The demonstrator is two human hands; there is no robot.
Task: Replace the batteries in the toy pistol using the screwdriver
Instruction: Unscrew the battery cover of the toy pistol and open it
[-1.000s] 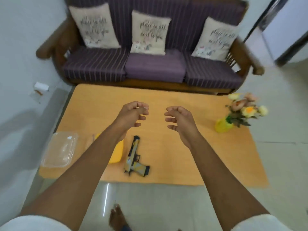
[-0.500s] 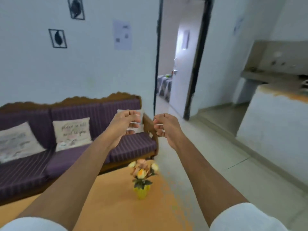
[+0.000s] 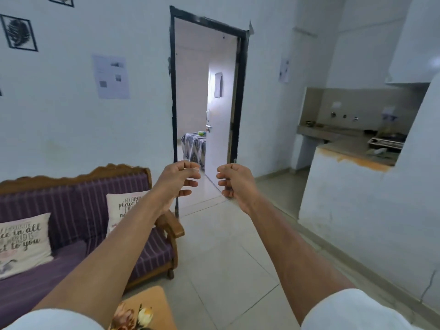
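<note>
Though blurred: pillow (image 3: 23,241) ("in all")

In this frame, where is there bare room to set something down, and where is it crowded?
Little of the orange table shows: only its corner, with a bare strip beyond the flowers, which crowd its near edge. The sofa seat is bare between the right cushion and the wooden armrest. The kitchen counter looks cluttered at its right end. Left hand and right hand hold nothing.

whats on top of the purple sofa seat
Two printed cushions rest on the purple sofa; the left forearm hides part of the seat.
</note>
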